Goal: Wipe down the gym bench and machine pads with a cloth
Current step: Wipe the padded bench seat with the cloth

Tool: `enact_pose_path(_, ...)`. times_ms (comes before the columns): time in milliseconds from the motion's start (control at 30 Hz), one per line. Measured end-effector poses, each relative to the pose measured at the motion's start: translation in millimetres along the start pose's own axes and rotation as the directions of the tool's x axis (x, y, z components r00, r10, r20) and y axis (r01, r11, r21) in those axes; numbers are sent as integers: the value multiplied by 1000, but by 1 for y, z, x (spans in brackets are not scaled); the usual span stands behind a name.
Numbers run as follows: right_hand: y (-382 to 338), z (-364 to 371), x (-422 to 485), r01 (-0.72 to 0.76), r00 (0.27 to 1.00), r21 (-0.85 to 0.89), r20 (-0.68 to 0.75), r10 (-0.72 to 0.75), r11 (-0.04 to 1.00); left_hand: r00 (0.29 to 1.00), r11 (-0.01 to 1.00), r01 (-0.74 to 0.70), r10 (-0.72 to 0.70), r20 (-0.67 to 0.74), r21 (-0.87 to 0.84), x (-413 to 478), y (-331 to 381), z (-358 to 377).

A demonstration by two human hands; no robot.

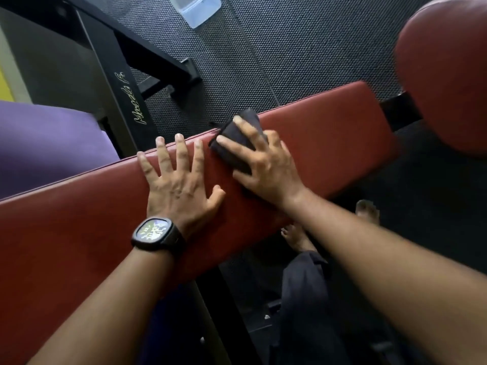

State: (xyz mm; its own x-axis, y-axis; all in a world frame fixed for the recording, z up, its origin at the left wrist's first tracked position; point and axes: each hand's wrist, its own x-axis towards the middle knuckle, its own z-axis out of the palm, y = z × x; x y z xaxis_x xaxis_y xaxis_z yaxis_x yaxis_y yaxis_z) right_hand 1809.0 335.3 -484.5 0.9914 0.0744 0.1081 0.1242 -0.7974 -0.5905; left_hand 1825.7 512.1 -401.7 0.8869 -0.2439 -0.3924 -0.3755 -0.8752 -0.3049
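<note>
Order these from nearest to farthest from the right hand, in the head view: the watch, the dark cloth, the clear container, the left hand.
1. Dark cloth, under the right hand on the red bench pad.
2. Left hand, flat on the pad just beside it.
3. Watch, on the left wrist, nearer the camera.
4. Clear container, on the floor at the top edge.

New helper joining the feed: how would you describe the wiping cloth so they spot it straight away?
Find the long red bench pad running diagonally across the view. Two hands lie on it; the right hand, the one without the watch, presses a small cloth near the pad's far edge. It is the only dark, soft thing on the red surface.
</note>
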Motion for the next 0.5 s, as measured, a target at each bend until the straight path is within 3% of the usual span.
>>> enact_pose_path(33, 14, -1, 9, -43, 999, -25, 11, 43, 999, 1000, 1000, -8, 8, 1, 7, 2, 1, 0)
enact_pose_path(100, 35, -1, 10, -273, 962, -10, -9, 273, 962, 1000, 1000, -18, 18, 6, 19, 6, 3, 0)
enact_pose_path(200, 31, 7, -17, -583, 805, 50, -107, 584, 811, 1000, 1000, -6, 6, 10, 29, 7, 4, 0)
enact_pose_path(267, 0, 10, -46, -671, 722, 86, -151, 675, 737, 1000, 1000, -10, 10, 13, 16, 7, 5, 0)
enact_pose_path(333, -32, 5, -69, -594, 793, 98, -98, 601, 799, 999, 999, -37, 37, 7, 1, 8, 8, 0)
enact_pose_path(400, -39, -2, -67, -328, 942, 128, -29, 334, 936, 997, 997, -74, 74, -11, -15, 10, 13, 1)
enact_pose_path(433, -30, -4, -55, -178, 983, 131, -19, 182, 975, 997, 997, -80, 80, -19, -21, 12, 16, 2)
enact_pose_path(500, -1, -4, -22, 50, 999, 64, -26, -48, 997, 998, 998, -65, 64, -21, -24, 16, 21, 2)
